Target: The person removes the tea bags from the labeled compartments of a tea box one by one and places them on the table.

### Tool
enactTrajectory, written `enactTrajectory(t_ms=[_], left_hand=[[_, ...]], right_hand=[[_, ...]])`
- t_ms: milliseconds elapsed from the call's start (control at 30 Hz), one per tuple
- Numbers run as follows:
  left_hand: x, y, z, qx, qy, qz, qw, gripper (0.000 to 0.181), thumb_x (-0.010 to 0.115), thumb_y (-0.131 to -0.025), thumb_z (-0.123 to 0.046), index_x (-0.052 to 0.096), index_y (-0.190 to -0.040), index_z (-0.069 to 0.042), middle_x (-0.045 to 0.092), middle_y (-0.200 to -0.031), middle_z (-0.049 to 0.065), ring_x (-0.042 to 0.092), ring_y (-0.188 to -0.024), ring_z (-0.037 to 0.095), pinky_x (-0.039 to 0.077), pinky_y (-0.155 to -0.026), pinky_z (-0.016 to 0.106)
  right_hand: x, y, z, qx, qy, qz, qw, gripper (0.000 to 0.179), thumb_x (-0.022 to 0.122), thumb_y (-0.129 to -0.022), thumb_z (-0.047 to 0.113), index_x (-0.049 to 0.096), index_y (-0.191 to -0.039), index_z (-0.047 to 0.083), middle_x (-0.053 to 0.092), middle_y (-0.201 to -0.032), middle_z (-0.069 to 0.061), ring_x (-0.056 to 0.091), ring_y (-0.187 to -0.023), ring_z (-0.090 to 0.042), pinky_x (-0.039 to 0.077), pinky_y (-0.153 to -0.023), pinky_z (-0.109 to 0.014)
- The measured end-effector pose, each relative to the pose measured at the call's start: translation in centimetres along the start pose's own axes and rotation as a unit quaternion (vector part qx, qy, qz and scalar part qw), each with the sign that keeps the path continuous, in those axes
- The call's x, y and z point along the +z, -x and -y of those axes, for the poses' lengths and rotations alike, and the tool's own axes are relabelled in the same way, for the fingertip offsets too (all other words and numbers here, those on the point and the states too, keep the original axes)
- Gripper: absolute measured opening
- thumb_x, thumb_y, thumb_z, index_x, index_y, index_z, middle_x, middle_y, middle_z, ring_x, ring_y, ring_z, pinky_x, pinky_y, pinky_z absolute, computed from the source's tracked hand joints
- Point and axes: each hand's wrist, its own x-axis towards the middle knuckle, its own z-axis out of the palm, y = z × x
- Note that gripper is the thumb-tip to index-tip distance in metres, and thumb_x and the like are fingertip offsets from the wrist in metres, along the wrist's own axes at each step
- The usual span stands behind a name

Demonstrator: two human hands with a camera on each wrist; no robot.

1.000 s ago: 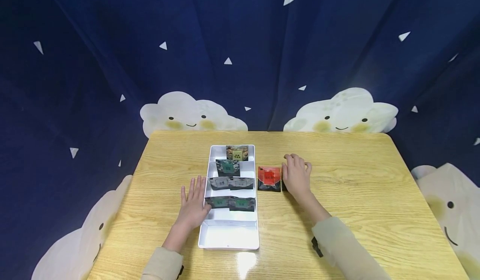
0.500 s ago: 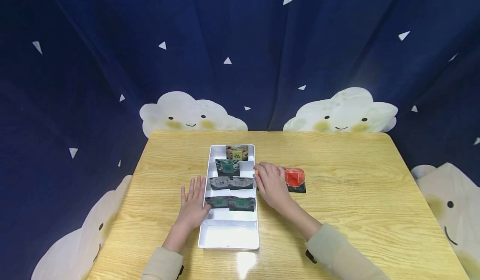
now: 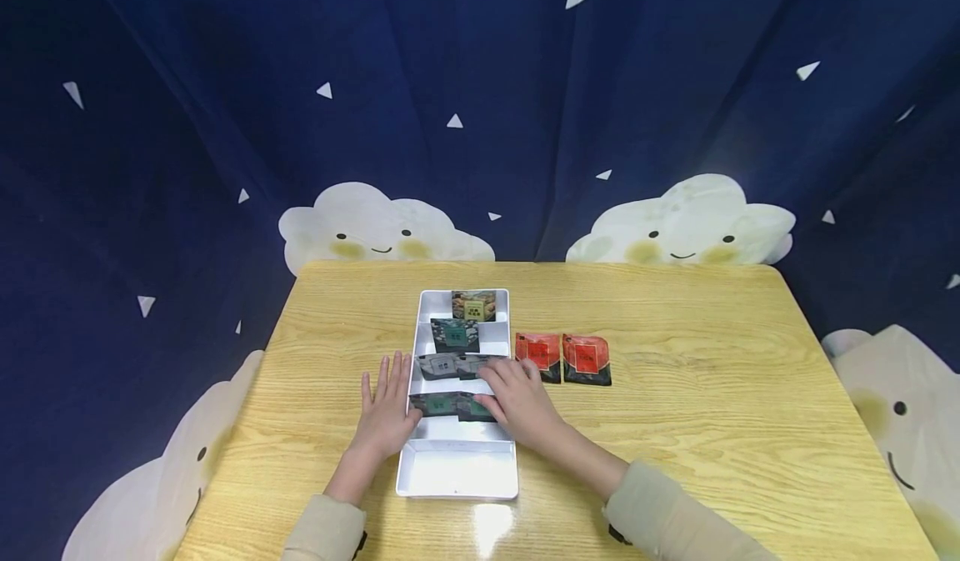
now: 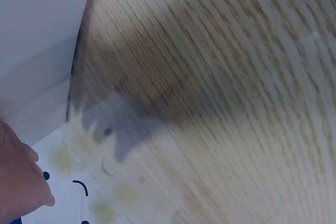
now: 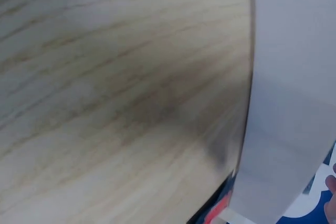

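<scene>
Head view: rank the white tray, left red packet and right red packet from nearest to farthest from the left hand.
From the left hand:
1. White tray: alongside, on its right.
2. Left red packet: just right of the tray.
3. Right red packet: farther right.

Hands (image 3: 386,419) (image 3: 528,407) — two, visible packets (image 3: 587,359) — eight, one tray (image 3: 457,469)

place: curtained nook, room type unclear | navy cloud-print curtain (image 3: 390,69) | wood-grain table (image 3: 712,411)
</scene>
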Motion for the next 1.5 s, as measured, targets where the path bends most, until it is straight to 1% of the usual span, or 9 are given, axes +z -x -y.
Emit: enactTrajectory(t_ms=[33,100,167,267,400,767,1033,1300,1500], left_hand=[[-0.5,0.1,-0.4,-0.01,0.0,0.008,0.9999,0.081,0.049,-0.081,-0.025,0.007,-0.146,-0.002,0.008,-0.151,0.019,0.0,-0.139,0.036,-0.009,-0.107,0.054],[-0.5,-0.1,-0.4,-0.015,-0.012,0.019,0.9996,0.081,0.05,-0.082,-0.026,0.008,-0.146,-0.001,0.007,-0.152,0.019,0.002,-0.138,0.037,-0.008,-0.107,0.055],[-0.6,-0.2,-0.4,-0.021,-0.021,0.03,0.9991,0.081,0.05,-0.082,-0.026,0.007,-0.146,-0.001,0.006,-0.152,0.018,0.001,-0.138,0.037,-0.007,-0.107,0.056],[-0.7,-0.2,-0.4,-0.025,-0.022,0.037,0.9988,0.081,0.05,-0.083,-0.027,0.006,-0.146,-0.002,0.004,-0.152,0.017,-0.001,-0.139,0.036,-0.007,-0.107,0.056],[-0.7,-0.1,-0.5,-0.024,-0.019,0.035,0.9989,0.081,0.051,-0.083,-0.027,0.007,-0.146,-0.002,0.005,-0.152,0.017,-0.002,-0.139,0.035,-0.006,-0.107,0.057],[-0.6,-0.1,-0.6,-0.025,-0.009,0.029,0.9992,0.081,0.05,-0.081,-0.026,0.009,-0.146,-0.002,0.007,-0.152,0.018,-0.001,-0.139,0.035,-0.01,-0.107,0.054],[-0.7,-0.1,-0.7,-0.032,-0.016,0.038,0.9987,0.082,0.05,-0.082,-0.027,0.006,-0.147,-0.004,0.005,-0.152,0.016,-0.001,-0.139,0.034,-0.006,-0.107,0.056],[-0.7,-0.1,-0.7,-0.034,-0.01,0.038,0.9987,0.081,0.05,-0.082,-0.027,0.008,-0.147,-0.003,0.005,-0.152,0.016,-0.002,-0.139,0.034,-0.008,-0.107,0.055],[-0.6,-0.1,-0.7,-0.038,-0.006,0.041,0.9984,0.082,0.05,-0.082,-0.027,0.005,-0.147,-0.005,0.004,-0.153,0.015,-0.006,-0.139,0.031,-0.01,-0.107,0.054]], right_hand=[[0.1,0.1,0.1,-0.002,0.005,0.006,1.0,0.033,0.055,-0.088,0.037,0.056,-0.113,0.014,0.055,-0.11,0.0,0.049,-0.105,-0.018,0.034,-0.089,-0.042],[0.3,0.2,0.3,-0.005,0.014,0.015,0.9998,0.032,0.054,-0.089,0.036,0.057,-0.112,0.015,0.055,-0.108,0.0,0.05,-0.103,-0.018,0.035,-0.088,-0.041],[0.5,0.3,0.5,-0.005,0.018,0.027,0.9995,0.031,0.054,-0.089,0.035,0.056,-0.113,0.015,0.055,-0.106,0.0,0.05,-0.1,-0.018,0.035,-0.088,-0.04],[0.6,0.4,0.7,-0.004,0.028,0.042,0.9987,0.03,0.054,-0.09,0.033,0.055,-0.114,0.015,0.056,-0.105,0.0,0.05,-0.096,-0.018,0.036,-0.087,-0.041],[0.8,0.5,0.9,-0.009,0.038,0.046,0.9982,0.027,0.055,-0.089,0.031,0.055,-0.111,0.016,0.055,-0.102,0.001,0.049,-0.092,-0.016,0.036,-0.087,-0.04],[1.1,0.7,1.1,-0.024,0.038,0.042,0.9981,0.015,0.054,-0.09,0.029,0.06,-0.101,0.021,0.053,-0.091,0.008,0.045,-0.086,-0.012,0.035,-0.087,-0.039],[1.1,0.6,1.2,-0.034,0.047,0.051,0.997,0.012,0.053,-0.091,0.03,0.062,-0.096,0.022,0.055,-0.089,0.009,0.045,-0.084,-0.012,0.034,-0.087,-0.038],[0.7,0.6,1.3,-0.042,0.048,0.037,0.9973,0.011,0.053,-0.091,0.028,0.06,-0.096,0.022,0.052,-0.086,0.008,0.044,-0.081,-0.012,0.035,-0.084,-0.037],[-0.6,0.1,1.4,-0.05,0.03,-0.001,0.9983,0.01,0.055,-0.089,0.026,0.059,-0.097,0.021,0.048,-0.082,0.006,0.045,-0.078,-0.014,0.038,-0.083,-0.039]])
